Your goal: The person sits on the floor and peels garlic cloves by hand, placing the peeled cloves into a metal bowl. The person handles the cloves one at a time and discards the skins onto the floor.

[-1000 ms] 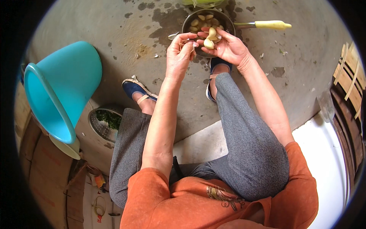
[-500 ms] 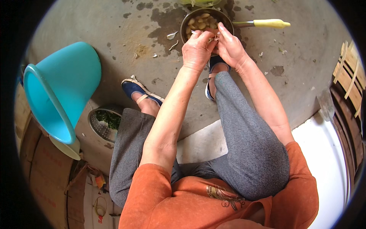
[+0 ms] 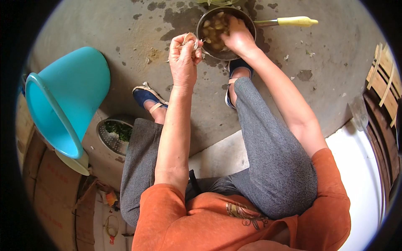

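My left hand [image 3: 183, 58] is raised left of a round pan [image 3: 200, 47], its fingers closed on papery whitish garlic skins [image 3: 195, 43]. Whether a clove is among them, I cannot tell. Inside the pan, several peeled garlic cloves [image 3: 217, 26] lie in brownish water. My right hand [image 3: 240, 39] reaches over the near right rim into the pan, fingers down among the cloves; its fingertips are hidden. The pan's pale yellow handle [image 3: 297, 21] points right.
A turquoise bucket [image 3: 86, 79] lies tipped over on the left. Beside my left leg sits a metal colander [image 3: 109, 140] with dark green leaves. Wet patches mark the concrete floor [image 3: 184, 19]. At the right edge are a metal blade [image 3: 358, 113] and wooden slats [image 3: 387, 79].
Both hands were together at the pan's near rim. My left hand has moved left with the garlic skins, and my right hand has dipped into the pan.
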Available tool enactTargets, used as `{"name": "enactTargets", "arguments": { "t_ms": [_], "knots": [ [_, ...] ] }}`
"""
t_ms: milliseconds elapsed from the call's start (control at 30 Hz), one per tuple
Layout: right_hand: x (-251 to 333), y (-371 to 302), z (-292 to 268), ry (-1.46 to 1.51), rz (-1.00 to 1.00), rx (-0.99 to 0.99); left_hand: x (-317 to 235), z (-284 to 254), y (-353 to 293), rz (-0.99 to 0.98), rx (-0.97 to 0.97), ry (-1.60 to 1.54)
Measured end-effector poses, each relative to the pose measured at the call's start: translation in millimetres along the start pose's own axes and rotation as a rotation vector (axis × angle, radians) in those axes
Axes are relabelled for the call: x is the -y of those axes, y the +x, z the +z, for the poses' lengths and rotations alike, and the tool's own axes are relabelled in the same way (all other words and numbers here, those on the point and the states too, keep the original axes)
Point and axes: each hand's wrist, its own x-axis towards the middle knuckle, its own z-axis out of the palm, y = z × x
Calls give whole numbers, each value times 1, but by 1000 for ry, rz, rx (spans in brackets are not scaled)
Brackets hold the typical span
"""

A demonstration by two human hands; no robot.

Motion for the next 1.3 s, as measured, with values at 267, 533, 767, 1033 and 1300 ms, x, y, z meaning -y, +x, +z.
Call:
{"name": "enactTargets", "arguments": {
  "t_ms": [267,533,767,1033,1300],
  "knots": [
    [-12,27,15,231,-33,218,-5,-21,-7,-48,-49,-39],
    [-21,-2,-19,1972,513,869,-10,-17,-6,-139,30,-20],
    [-19,-16,-30,2107,520,860,-6,-6,-4,-155,105,219],
    [-12,-21,-25,2060,495,720,34,26,-2,214,88,721],
    [0,-24,-36,1613,455,360,42,36,2,282,82,879]
  ]
}}
